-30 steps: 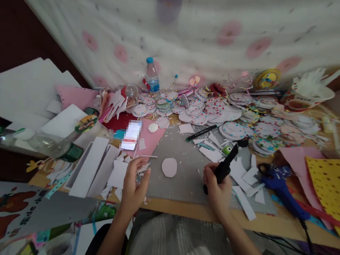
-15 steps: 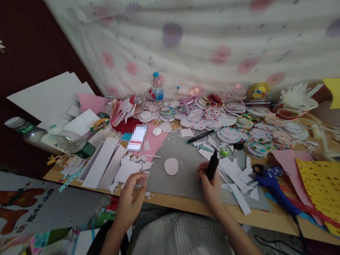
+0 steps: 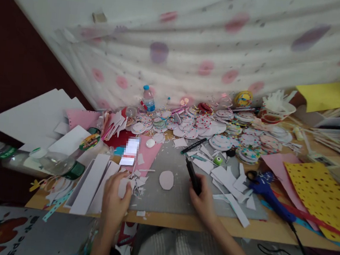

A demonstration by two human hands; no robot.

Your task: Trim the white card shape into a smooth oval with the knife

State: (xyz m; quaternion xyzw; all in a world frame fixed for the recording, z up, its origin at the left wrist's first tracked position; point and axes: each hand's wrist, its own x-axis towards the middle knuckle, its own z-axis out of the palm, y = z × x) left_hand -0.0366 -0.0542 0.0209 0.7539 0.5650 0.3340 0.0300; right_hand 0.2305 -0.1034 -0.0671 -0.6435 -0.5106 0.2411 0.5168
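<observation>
A black pen-like tool (image 3: 194, 178) is gripped in my right hand (image 3: 204, 198), its tip pointing up and to the left over the grey mat (image 3: 151, 199). My left hand (image 3: 117, 194) has its fingers apart and hovers over or rests on white paper scraps (image 3: 138, 182) at the mat's left side; nothing is seen held in it. Between both hands a pale, roundish paper piece (image 3: 166, 180) lies flat on the mat. Beyond it are a dark green pen (image 3: 194, 146) and a lit phone (image 3: 130, 152).
Stacks of decorated discs (image 3: 220, 142) line the back beside a water bottle (image 3: 149, 98). A blue glue gun (image 3: 274, 196) and yellow dotted sheet (image 3: 315, 196) lie right. White boxes (image 3: 89, 184) and plastic bottles (image 3: 56, 163) are left. White strips (image 3: 227, 180) cover the mat's right.
The view has shifted, so the table appears lower. My left hand has moved left onto the scraps with fingers spread. The black tool in my right hand has tilted left, closer to the round piece.
</observation>
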